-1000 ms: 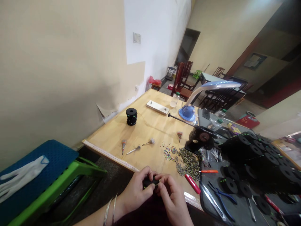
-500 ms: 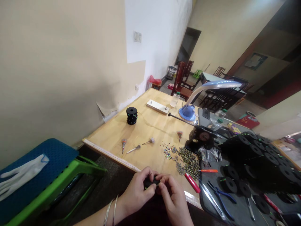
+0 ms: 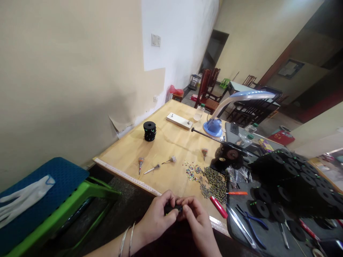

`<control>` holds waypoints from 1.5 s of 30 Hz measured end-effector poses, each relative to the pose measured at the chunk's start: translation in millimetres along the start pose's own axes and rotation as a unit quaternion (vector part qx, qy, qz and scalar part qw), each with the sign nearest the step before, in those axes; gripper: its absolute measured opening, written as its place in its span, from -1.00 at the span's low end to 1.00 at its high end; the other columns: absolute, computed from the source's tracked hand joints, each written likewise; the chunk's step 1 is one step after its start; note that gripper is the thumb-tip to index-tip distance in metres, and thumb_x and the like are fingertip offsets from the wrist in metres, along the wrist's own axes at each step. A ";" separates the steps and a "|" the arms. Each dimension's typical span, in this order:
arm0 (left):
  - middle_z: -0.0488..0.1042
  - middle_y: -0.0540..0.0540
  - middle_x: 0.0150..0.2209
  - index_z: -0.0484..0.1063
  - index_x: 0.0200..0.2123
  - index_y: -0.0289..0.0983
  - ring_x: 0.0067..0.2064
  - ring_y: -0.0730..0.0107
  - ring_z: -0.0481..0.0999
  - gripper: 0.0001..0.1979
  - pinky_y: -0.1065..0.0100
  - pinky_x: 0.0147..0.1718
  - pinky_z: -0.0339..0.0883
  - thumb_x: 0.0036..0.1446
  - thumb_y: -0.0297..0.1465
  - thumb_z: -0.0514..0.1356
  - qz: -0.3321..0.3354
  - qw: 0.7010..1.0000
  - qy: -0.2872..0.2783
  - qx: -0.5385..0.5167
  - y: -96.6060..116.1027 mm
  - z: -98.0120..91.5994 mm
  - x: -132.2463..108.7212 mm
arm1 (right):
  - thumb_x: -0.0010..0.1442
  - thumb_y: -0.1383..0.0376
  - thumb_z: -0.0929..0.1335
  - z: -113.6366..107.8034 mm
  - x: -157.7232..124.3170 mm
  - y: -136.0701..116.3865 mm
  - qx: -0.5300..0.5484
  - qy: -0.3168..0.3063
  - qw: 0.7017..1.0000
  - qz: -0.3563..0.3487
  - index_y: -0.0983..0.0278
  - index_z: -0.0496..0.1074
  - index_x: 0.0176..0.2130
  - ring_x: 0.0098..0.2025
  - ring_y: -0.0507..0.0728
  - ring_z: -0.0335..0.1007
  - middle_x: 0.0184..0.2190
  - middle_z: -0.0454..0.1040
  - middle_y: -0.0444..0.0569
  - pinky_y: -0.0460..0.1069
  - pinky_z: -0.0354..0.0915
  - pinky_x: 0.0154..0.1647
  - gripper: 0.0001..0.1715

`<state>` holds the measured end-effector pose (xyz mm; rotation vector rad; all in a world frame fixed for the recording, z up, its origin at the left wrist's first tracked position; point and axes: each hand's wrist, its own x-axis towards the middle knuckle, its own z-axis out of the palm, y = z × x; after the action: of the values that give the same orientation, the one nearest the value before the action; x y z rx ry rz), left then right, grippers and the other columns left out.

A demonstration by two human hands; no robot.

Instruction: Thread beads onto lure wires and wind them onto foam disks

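Lying well to the left of the left hand, a white glove rests on a blue-topped stool. The left hand (two bangles circle its wrist) is closed around a small black piece, between both hands. The right hand has thumb and fingers together at that piece's right end; whether they grip it, I cannot tell. Just right of that hand lies a red tube, then blue-handled pliers.

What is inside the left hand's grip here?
A dark piece shows within the grip of the left hand, with the right hand at its right end. The fingers cover much of it, so its full shape cannot be seen.
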<state>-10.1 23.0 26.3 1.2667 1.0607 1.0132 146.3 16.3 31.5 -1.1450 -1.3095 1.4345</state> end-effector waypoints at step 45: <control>0.28 0.07 -0.50 0.08 -0.54 -0.20 -0.39 0.41 0.27 -0.80 0.41 -0.37 0.18 -0.07 -0.47 0.12 -0.006 0.994 0.045 -0.102 -0.6 12.2 5.2 | 0.29 0.38 0.19 5.0 -5.5 24.2 -0.213 0.038 0.955 -0.203 0.19 0.27 -0.27 -0.15 0.16 0.43 -0.23 0.46 0.03 -0.03 0.36 -0.19 -0.87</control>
<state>2.9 25.4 25.6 1.0563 1.0044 1.1477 142.2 8.0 8.0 -1.1013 -1.7328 0.8234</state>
